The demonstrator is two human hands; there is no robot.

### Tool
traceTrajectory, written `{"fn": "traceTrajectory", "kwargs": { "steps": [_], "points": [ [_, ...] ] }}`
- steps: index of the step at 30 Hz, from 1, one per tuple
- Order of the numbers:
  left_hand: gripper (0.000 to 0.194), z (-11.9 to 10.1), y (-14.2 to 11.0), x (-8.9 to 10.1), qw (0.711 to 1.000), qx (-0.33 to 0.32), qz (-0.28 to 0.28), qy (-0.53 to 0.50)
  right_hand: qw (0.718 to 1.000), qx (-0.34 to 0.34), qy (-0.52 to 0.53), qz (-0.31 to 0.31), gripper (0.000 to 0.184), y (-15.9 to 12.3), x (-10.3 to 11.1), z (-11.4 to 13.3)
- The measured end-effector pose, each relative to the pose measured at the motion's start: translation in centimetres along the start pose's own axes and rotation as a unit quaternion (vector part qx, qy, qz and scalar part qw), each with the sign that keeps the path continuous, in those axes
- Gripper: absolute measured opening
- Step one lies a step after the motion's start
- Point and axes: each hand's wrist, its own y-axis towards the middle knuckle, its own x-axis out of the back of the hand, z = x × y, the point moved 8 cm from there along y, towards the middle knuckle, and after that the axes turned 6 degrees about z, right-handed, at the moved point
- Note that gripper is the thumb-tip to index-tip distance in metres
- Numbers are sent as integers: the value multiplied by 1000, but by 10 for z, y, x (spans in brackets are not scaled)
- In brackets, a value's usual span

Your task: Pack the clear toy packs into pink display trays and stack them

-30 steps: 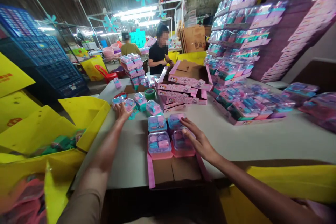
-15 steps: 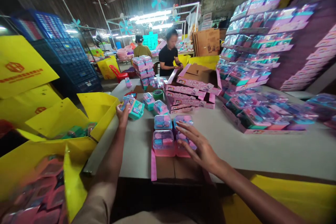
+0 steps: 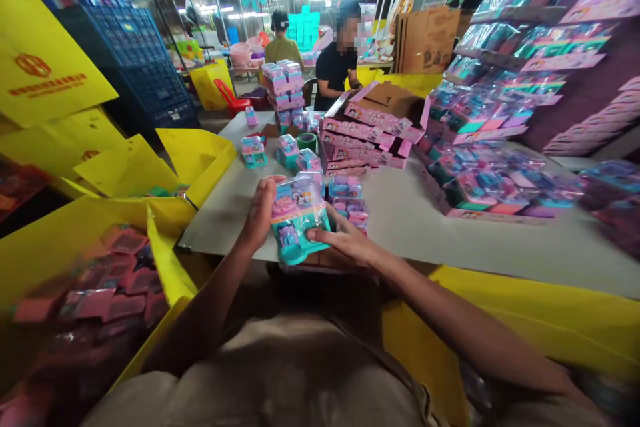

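Observation:
Both my hands hold a teal toy pack [image 3: 298, 220] with a clear lid, lifted just above the near edge of the white table [image 3: 400, 213]. My left hand [image 3: 260, 212] grips its left side with curled fingers. My right hand [image 3: 343, 241] pinches its lower right edge from beneath. Just behind the pack, several pink and blue toy packs [image 3: 349, 199] sit together on a flat cardboard piece.
More teal packs [image 3: 254, 150] stand farther back on the table. Pink boxes [image 3: 373, 130] and rows of wrapped sets [image 3: 480, 180] fill the middle and right. Open yellow cartons [image 3: 165, 167] with pink items [image 3: 115, 280] stand at my left. Two people [image 3: 343, 57] work behind the table.
My left hand has carried a teal pack from the far left of the table back toward me. My right hand left the pink packs and joined it. The camera tilted down and nearer.

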Motion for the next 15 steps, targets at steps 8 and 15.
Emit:
{"fn": "traceTrajectory", "kwargs": {
  "steps": [8,15],
  "points": [
    [85,50,-65,-54,974,109,122,-159,995,6,-23,-96,79,-55,17,-18],
    [87,77,-103,-71,937,211,138,-241,995,-76,-50,-30,84,-83,25,-49]
  ]
}}
